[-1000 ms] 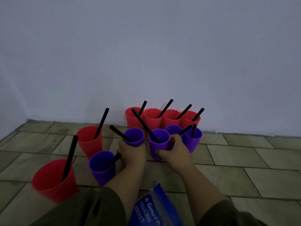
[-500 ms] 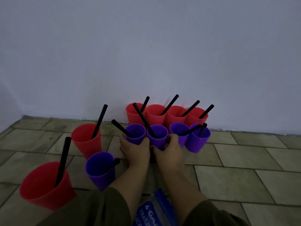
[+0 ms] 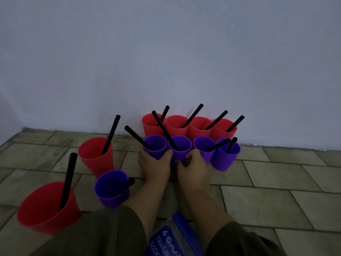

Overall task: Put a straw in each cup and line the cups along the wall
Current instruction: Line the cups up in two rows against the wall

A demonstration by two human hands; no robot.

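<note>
Grip on both: left hand [image 3: 154,167] holds one purple cup [image 3: 155,147], right hand [image 3: 193,168] the neighbouring cup [image 3: 180,151]; nudge them forward level, without tipping the straws [image 3: 137,135].

Red cups [image 3: 176,124] at wall [image 3: 166,52], purple cups [image 3: 224,159] in front; three loose cups [image 3: 96,156] left; black straws [image 3: 193,115] in all.

This looks like a plain room indoors, maybe in a home. A pale wall [image 3: 166,52] meets a floor [image 3: 276,191] of grey-brown tiles laid like bricks. The light is dim. A blue packet [image 3: 171,237] says "TRAILING SOCKET".
</note>
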